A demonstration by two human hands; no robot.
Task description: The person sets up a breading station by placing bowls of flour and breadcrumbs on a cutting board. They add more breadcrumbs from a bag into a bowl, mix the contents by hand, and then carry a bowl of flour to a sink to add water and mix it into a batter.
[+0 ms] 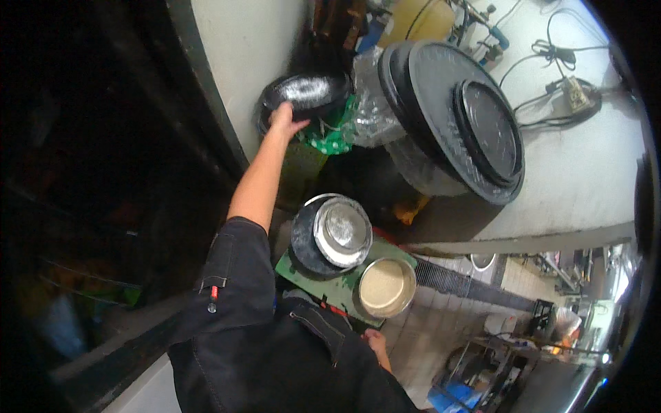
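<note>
My left arm reaches far forward, and my left hand [286, 122] grips the near rim of a dark, shiny round lid [308, 89]. Its thumb lies on top; the other fingers are partly hidden. Beneath the lid, a green plastic bag [330, 141] bulges out. My right hand [376, 342] is down by the near edge of a green board [313, 283], fingers curled, and what they hold, if anything, is hidden. Upon the board sit a dark pot [303, 237], topped by a metal bowl-like lid [344, 230], and a metal pan [387, 288] with something beige inside.
A large black barrel lid [441, 103] tilts beside clear plastic, with a smaller round lid [490, 131] on it. Cables [551, 103] hang along the white wall. A floor drain grate [444, 277] and a cluttered metal rack [482, 375] lie to the right.
</note>
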